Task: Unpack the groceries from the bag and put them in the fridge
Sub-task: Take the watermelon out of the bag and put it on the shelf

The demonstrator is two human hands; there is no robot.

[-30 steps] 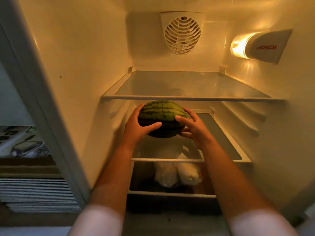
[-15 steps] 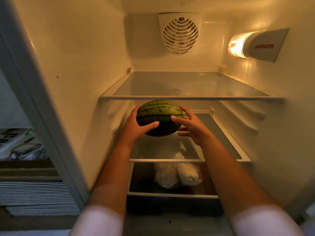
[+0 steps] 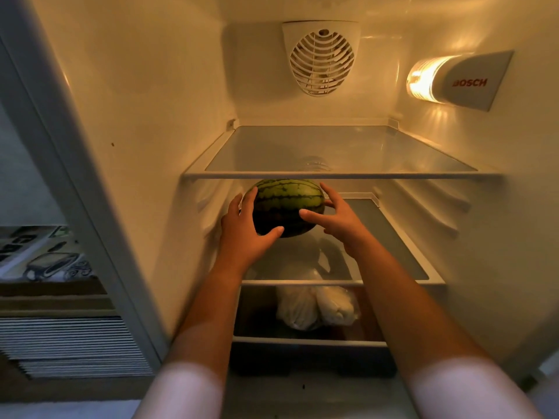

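A small striped green watermelon [image 3: 287,201] sits between my two hands inside the open fridge, just under the upper glass shelf [image 3: 332,176] and over the back left of the middle glass shelf [image 3: 393,237]. Whether its underside rests on the glass I cannot tell. My left hand [image 3: 242,234] cups its left side with the thumb beneath the front. My right hand [image 3: 338,219] holds the right side, fingers spread and thumb on the front. Two white plastic-wrapped packages [image 3: 314,309] lie in the drawer below.
A round fan grille [image 3: 321,57] is on the back wall and a lit lamp housing [image 3: 453,80] on the right wall. The fridge's left wall edge [image 3: 75,207] stands close on my left, with stacked items [image 3: 60,343] outside it.
Both hands have carried the watermelon a little deeper into the fridge over the middle shelf. The right hand's fingers have spread wider.
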